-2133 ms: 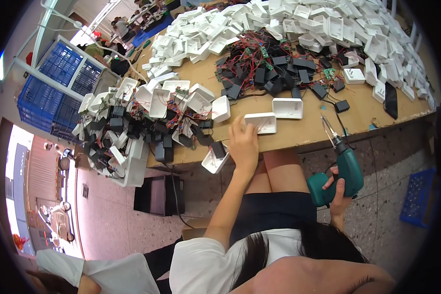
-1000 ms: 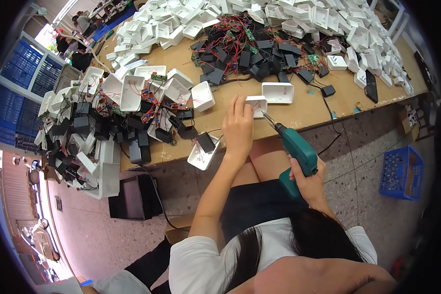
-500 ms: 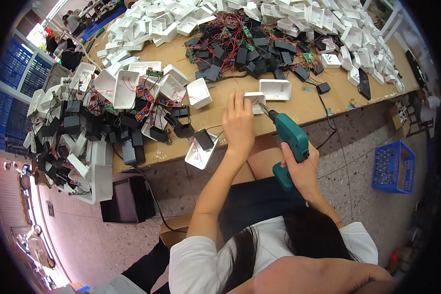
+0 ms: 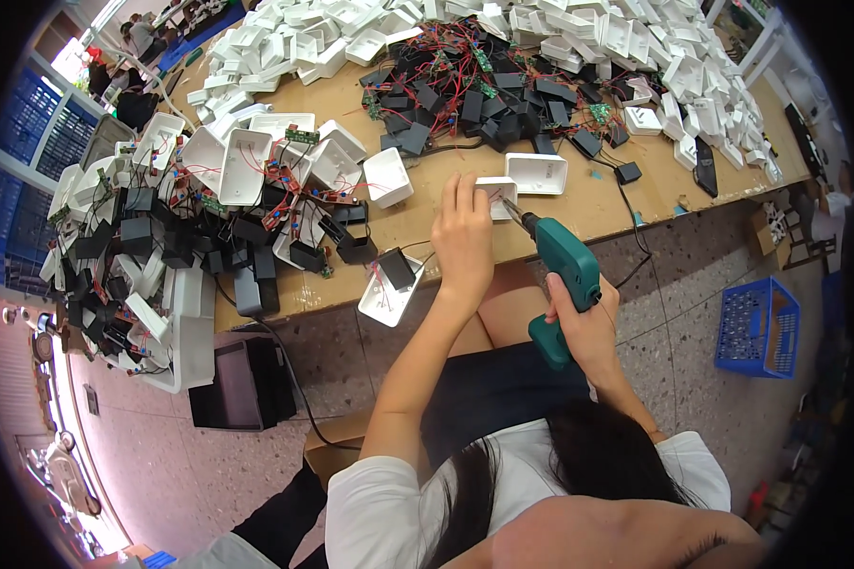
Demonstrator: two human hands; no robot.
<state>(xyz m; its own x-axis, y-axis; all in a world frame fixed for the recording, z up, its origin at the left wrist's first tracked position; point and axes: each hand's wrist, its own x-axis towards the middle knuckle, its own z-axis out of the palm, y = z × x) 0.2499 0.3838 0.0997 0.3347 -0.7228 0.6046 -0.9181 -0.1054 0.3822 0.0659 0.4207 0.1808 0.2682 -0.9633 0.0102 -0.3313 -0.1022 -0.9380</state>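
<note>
The right hand point(image 4: 590, 325) gripped a smooth green pistol-shaped tool point(image 4: 565, 251), its slender tip point(image 4: 514, 210) at the oblong white plastic box point(image 4: 496, 193) the left hand point(image 4: 463, 239) touched, grip unclear.

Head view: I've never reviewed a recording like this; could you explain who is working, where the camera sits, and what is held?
No machine arm here: a person works with two bare hands. The picture comes from the left of two fisheye cameras worn on the head, looking down, so straight edges curve.

The right hand grips a green pistol-shaped tool, its metal tip at a small white plastic box. The left hand is at that box's left side.

On the brown tabletop lie a large pile of white plastic boxes, a heap of black blocks with red wires, and a mixed heap of both at left.
</note>
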